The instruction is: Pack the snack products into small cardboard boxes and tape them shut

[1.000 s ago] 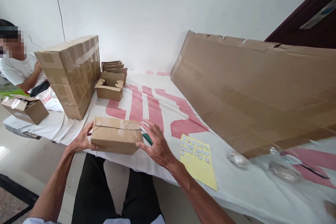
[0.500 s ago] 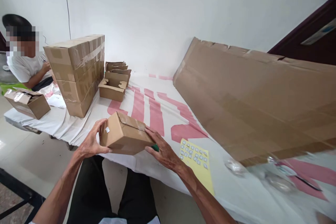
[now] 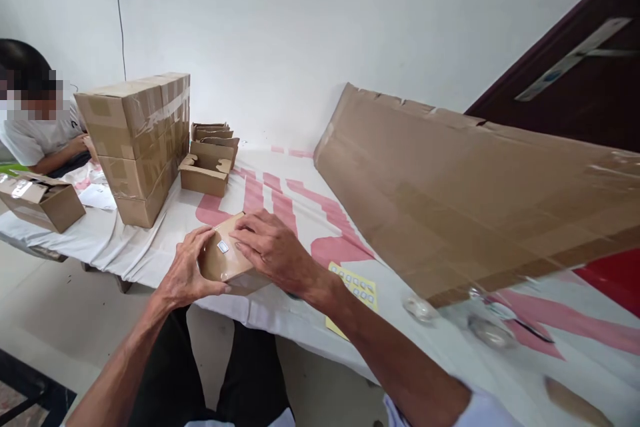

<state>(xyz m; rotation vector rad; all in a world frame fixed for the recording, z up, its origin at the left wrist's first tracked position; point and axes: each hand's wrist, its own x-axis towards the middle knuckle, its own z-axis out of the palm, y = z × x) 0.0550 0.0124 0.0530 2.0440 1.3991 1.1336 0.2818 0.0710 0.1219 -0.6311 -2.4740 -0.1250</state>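
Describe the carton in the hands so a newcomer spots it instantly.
Start at the white-and-red cloth-covered table, then go to its near edge, just beyond the dark trousers. There, the left hand grips a brown carton while the right hand touches it. Unlike the taped carton stack farther left, it is hand-held and bears a small pale sticker.

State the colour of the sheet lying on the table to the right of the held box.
Yellow; the sheet shows, partly covered, in the head view.
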